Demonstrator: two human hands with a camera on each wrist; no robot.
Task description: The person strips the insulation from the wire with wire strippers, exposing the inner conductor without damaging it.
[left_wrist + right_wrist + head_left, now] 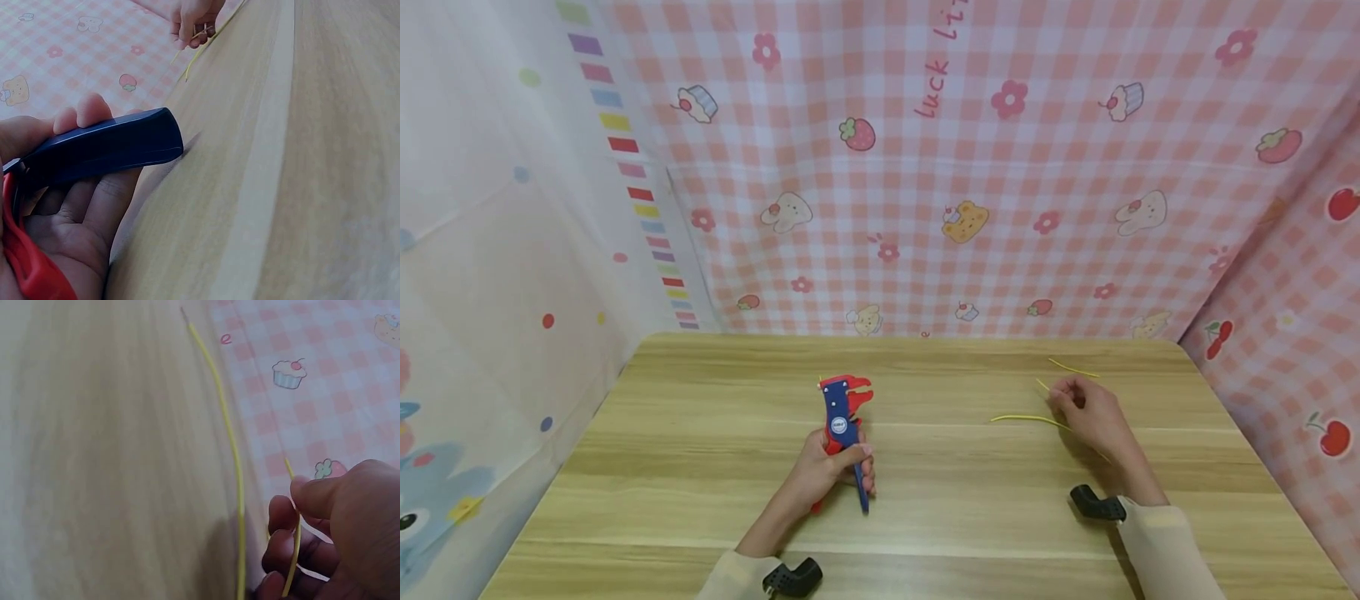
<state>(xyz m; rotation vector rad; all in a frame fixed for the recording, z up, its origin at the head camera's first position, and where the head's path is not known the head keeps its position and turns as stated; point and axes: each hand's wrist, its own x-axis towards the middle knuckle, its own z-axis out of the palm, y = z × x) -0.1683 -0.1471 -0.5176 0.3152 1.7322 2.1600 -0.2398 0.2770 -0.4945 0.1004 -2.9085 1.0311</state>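
Note:
My left hand [833, 468] grips a blue and red wire stripper [837, 408] by its handles, its head pointing away from me. In the left wrist view the fingers curl round the blue handle [112, 144], with the red handle [37, 269] against the palm. My right hand [1093, 412] pinches a yellow wire [297, 544] between thumb and fingertips, a short end sticking out past them. Beside that hand a second yellow wire [225, 419] lies on the table; its far tip looks bare of yellow.
Another yellow wire [1075, 368] lies near the back edge of the wood-grain table [955, 500]. A pink checked cloth [910, 183] hangs behind the table, with more cloth at both sides. Black devices [1096, 504] sit at both wrists.

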